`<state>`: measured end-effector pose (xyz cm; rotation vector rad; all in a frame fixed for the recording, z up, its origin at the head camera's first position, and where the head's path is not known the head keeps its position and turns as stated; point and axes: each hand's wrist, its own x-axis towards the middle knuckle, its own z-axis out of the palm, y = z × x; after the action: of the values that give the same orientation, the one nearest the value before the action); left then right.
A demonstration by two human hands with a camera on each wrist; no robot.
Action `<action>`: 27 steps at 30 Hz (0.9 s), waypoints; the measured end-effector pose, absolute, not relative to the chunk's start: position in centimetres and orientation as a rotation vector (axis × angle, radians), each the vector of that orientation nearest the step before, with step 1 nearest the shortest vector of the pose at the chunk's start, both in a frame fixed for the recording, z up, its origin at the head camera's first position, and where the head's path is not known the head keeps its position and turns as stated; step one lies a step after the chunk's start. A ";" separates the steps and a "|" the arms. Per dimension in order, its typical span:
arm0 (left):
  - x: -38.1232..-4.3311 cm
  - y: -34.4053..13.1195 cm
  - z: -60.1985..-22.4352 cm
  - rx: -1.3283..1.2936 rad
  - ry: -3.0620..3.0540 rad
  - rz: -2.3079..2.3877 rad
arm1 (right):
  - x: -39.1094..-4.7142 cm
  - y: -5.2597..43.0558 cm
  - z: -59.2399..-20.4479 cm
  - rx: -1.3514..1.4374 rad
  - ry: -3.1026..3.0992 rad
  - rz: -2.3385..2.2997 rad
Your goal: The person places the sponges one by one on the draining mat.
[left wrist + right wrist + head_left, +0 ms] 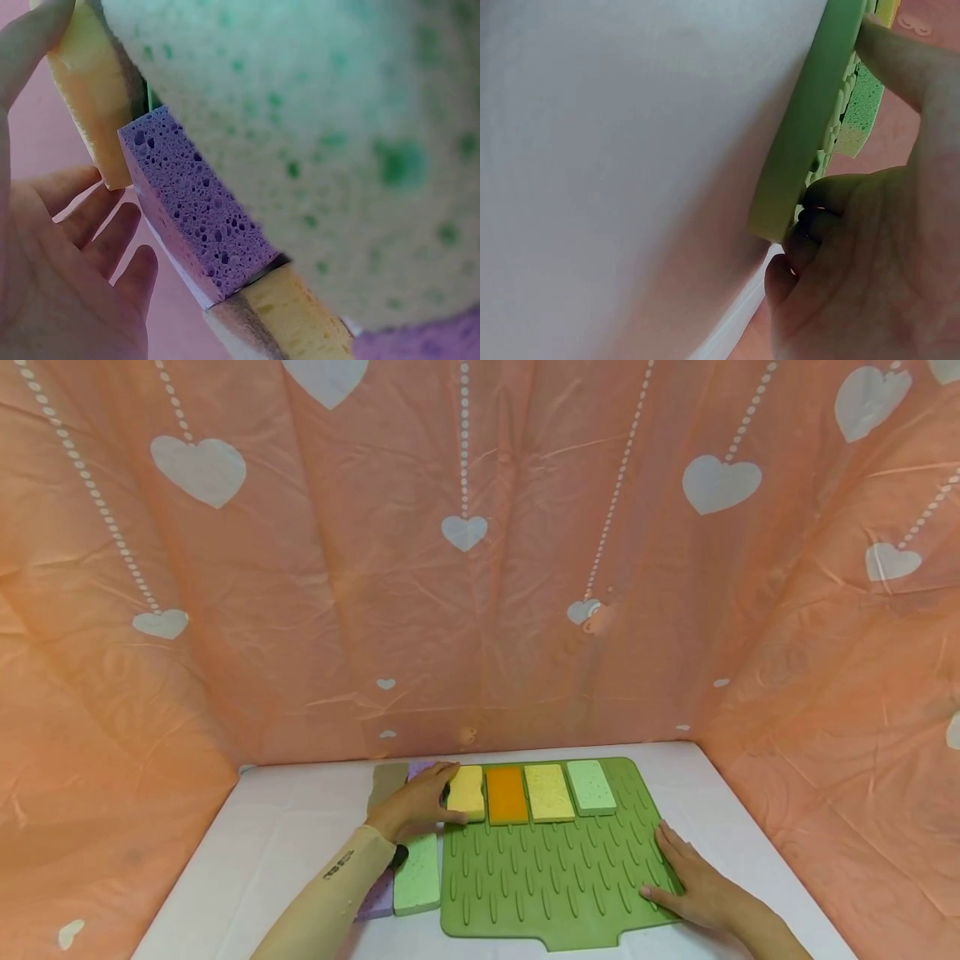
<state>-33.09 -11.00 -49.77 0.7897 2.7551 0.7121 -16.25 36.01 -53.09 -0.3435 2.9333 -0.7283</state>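
Note:
My left hand (420,797) pinches a yellow sponge (467,792) with wavy sides, its thumb at the near end and fingertips at the far end. In the left wrist view this yellow sponge (86,105) shows a darker backing layer. It sits at the far left corner of the green ridged mat (555,877). To its right lie an orange sponge (507,795), a speckled yellow sponge (549,792) and a pale green sponge (591,787), in a row. My right hand (697,877) rests on the mat's right edge, fingers fairly straight, thumb over the surface.
Left of the mat, a group of sponges lies partly under my left arm: brownish (387,782), purple (377,897) and light green (417,877). A white cloth (247,860) covers the table. Orange heart-patterned sheets (465,635) wall the back and sides.

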 end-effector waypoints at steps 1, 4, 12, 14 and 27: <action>-33.1 -11.0 -49.8 0.780 2.749 0.712 | -16.3 36.0 -53.1 -0.344 2.931 -0.730; -33.0 -11.1 -50.0 0.768 2.733 0.722 | -16.3 36.0 -53.1 -0.346 2.927 -0.735; -32.0 -11.5 -49.3 0.781 2.731 0.757 | -16.3 36.1 -53.2 -0.339 2.934 -0.730; -31.7 -11.9 -49.0 0.776 2.754 0.753 | -16.4 36.1 -53.2 -0.337 2.939 -0.721; -29.7 -15.8 -48.0 0.832 2.772 0.789 | -16.4 36.2 -53.5 -0.344 2.943 -0.733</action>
<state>-29.67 -15.84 -47.95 0.8318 2.7719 0.7893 -16.39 36.23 -53.55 -0.3440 2.9433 -0.7335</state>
